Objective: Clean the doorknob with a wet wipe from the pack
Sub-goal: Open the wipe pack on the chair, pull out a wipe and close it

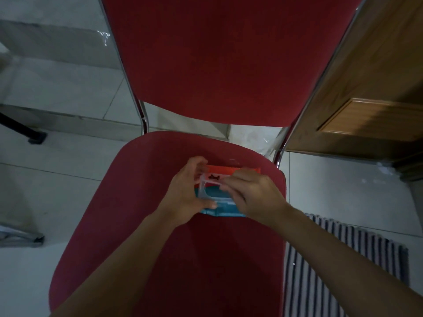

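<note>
A wet wipe pack (225,210), teal with an orange-red far edge, lies on the red chair seat (142,202). A clear plastic lid (206,186) sits on top of the pack. My left hand (185,191) grips the pack's left end, thumb on the near edge. My right hand (256,195) covers the pack's right part, its fingertips pinched at the lid's far edge. I cannot tell whether the lid is lifted. No doorknob is in view.
The chair's red backrest (229,60) and chrome frame (143,115) rise behind the seat. A wooden door (370,92) stands at the right. A striped mat (343,259) lies on the pale tiled floor (45,184). A black leg (23,129) stands at far left.
</note>
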Tool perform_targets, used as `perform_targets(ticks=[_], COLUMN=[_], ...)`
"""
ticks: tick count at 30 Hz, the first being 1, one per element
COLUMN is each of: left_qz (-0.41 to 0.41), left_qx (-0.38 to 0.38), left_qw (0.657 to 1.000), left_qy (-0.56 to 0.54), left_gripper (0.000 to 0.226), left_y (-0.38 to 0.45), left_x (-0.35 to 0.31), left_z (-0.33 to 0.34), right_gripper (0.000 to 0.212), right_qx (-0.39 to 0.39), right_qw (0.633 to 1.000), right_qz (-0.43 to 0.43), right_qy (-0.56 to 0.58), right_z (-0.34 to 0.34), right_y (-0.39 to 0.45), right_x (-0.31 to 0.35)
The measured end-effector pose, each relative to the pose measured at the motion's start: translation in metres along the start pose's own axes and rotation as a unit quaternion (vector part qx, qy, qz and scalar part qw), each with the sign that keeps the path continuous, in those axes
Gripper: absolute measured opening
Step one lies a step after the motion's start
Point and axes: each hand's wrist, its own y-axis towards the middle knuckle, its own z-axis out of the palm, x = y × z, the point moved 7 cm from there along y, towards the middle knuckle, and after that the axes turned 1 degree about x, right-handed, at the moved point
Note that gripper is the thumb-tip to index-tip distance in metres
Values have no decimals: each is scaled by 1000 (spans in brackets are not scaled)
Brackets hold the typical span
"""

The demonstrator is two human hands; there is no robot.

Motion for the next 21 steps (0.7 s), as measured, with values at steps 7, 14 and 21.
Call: perform_targets(ticks=[7,14,21], left_qz=[18,-13,-24], left_qx=[-5,48,56], left_qw=[999,997,996], left_qy=[47,58,63], left_gripper=[79,101,103], left_y=[-5,4,4], left_x=[0,2,3], left_z=[0,1,1], right_gripper=[21,12,17], right_qx=[-162,-119,-77], right_qw=[969,974,973], right_qz=[184,182,195], right_qy=[40,70,95], right_z=[-25,-8,7], right_y=[3,-13,-19], right_x=[-40,-36,-26])
